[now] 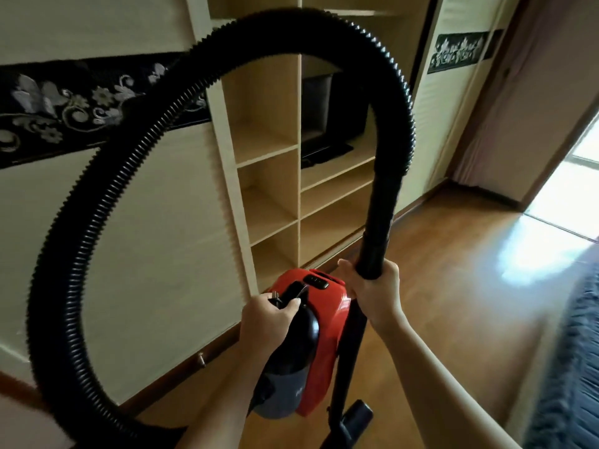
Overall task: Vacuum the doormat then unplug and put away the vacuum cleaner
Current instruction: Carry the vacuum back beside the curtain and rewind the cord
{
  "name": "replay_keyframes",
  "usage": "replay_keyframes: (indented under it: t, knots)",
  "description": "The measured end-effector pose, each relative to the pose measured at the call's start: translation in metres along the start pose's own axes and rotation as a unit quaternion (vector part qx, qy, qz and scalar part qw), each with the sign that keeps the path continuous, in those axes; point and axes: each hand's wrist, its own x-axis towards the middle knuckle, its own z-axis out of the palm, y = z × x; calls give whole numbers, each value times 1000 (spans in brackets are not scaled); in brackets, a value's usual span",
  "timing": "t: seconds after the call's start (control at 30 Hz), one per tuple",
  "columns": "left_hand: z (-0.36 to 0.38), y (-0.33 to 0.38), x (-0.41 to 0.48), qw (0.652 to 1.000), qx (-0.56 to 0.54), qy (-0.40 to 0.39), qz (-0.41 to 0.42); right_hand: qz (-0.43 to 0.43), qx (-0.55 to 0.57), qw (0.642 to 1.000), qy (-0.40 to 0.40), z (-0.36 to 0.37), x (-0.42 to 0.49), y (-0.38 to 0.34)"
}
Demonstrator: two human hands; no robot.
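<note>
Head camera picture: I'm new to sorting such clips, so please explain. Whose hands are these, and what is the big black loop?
One camera, worn on a person's head, looks down at their two bare hands. The left hand grips the top handle of a red vacuum cleaner, seemingly lifted off the wooden floor. The right hand grips its rigid black tube. The loop is the ribbed hose joining both. Behind stand open wooden shelves.
</note>
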Motion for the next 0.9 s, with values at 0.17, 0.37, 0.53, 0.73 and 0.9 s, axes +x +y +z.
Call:
replay_keyframes:
  t: [0.17,0.37,0.53,0.73,0.9]
  knots:
    - [41,20,52,999,-8,-34,15,12,-11,999,29,-18,52,26]
    - [118,62,123,998,-19,-62,20,6,-29,997,68,-63,141,58]
    - [195,120,181,995,-2,-97,30,21,-23,995,97,-119,230,80]
    - [280,178,236,993,-23,-109,46,4,-26,990,139,-184,312,88]
    - [344,223,271,987,4,-136,82,7,-50,982,183,-236,366,102]
